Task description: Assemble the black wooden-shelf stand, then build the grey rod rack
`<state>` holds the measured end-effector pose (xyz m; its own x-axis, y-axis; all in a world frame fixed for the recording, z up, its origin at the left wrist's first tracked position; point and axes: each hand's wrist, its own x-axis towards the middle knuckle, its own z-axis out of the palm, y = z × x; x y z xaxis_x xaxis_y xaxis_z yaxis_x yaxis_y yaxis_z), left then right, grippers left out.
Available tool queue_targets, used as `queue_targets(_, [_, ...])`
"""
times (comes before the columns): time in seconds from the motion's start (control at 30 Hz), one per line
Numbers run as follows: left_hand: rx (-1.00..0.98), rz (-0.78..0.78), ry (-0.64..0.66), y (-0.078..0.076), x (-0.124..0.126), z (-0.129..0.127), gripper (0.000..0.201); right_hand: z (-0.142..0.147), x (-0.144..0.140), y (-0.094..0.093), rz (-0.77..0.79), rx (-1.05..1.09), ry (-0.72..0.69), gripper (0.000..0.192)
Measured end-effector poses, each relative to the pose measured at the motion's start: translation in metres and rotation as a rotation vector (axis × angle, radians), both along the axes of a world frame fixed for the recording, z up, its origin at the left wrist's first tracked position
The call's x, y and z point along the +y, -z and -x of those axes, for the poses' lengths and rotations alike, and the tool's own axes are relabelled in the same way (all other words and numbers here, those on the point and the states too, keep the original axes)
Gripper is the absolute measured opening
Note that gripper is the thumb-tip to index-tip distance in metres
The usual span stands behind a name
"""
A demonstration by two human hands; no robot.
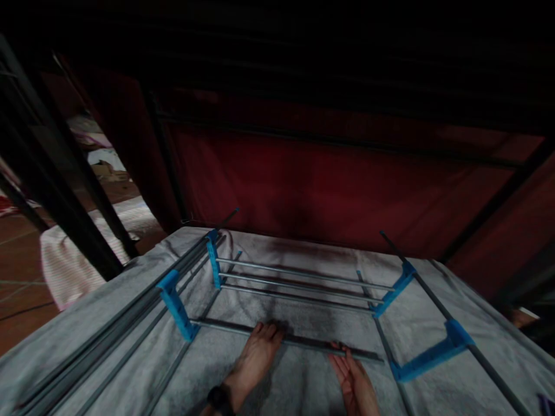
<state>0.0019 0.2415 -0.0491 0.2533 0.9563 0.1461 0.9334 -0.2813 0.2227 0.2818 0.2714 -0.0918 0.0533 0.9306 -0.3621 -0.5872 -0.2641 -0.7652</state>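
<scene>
A grey metal tube (307, 342) runs across in front of me. Its left end meets a blue plastic bracket (178, 309), while its right end stops short of another blue bracket (425, 359). My left hand (261, 349) is closed over the middle of the tube, with a dark band on the wrist. Near the right end, my right hand (353, 374) holds the tube between thumb and fingers, palm partly up. Behind it, several thinner-looking tubes (299, 281) span between a far left blue bracket (213, 260) and a far right one (394, 292).
Long tubes (130, 315) lie in a bundle along the left side. A long pole (494, 372) passes through the right brackets. Everything rests on a grey cloth (243, 381). Red fabric (303, 185) hangs behind, with dark posts (93, 196) at left.
</scene>
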Motion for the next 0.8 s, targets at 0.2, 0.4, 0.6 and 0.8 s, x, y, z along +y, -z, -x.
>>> queue_targets(0.2, [0.08, -0.002, -0.112, 0.013, -0.008, -0.01, 0.055, -0.001, 0.005, 0.013, 0.079, -0.037, 0.094, 0.045])
queue_targets(0.4, [0.079, -0.086, -0.114, 0.018, -0.009, -0.014, 0.047, -0.002, 0.003, 0.013, 0.018, -0.031, 0.091, 0.048])
queue_targets(0.6, [0.077, -0.092, -0.082, 0.019, -0.011, -0.014, 0.039, 0.001, -0.001, 0.007, -0.014, -0.026, 0.101, 0.04])
queue_targets(0.8, [0.113, -0.084, -0.08, 0.016, -0.012, -0.017, 0.049, 0.001, -0.003, 0.003, 0.002, -0.019, 0.11, 0.042])
